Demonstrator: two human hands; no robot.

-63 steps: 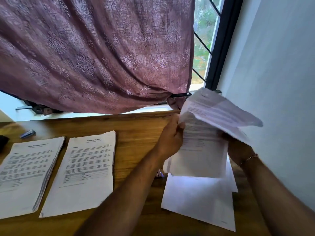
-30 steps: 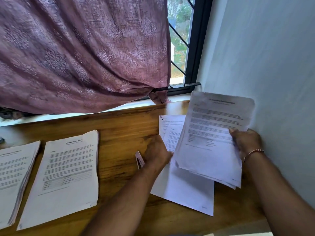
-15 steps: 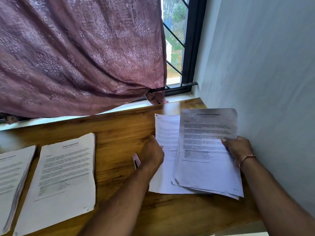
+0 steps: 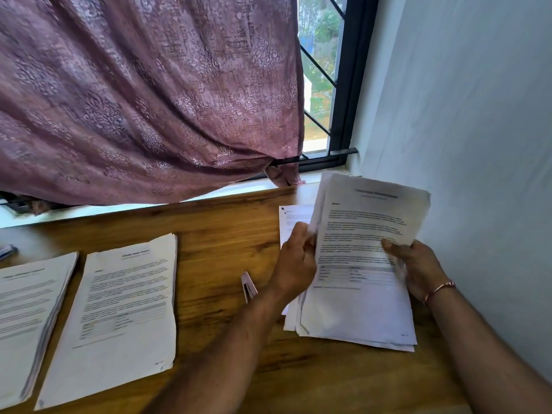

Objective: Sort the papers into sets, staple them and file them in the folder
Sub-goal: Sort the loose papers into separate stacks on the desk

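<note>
I hold a stack of printed papers (image 4: 364, 264) upright on its bottom edge at the right of the wooden table (image 4: 215, 234). My left hand (image 4: 295, 264) grips its left edge and my right hand (image 4: 418, 267) grips its right edge. A single printed sheet (image 4: 294, 215) lies flat behind the stack, mostly hidden. A small pink stapler (image 4: 248, 286) lies just left of my left wrist. Two more paper sets lie flat on the left: one in the middle-left (image 4: 119, 312) and a thicker one at the far left edge (image 4: 27, 318).
A mauve patterned curtain (image 4: 143, 94) hangs over the window behind the table, above a white sill (image 4: 89, 209). A pale wall (image 4: 478, 144) runs close along the table's right side. A small dark object (image 4: 6, 251) lies at the far left edge.
My left hand left the table by the stapler and took the stack's left edge. The stack, held by the right hand alone before, now stands more upright between both hands.
</note>
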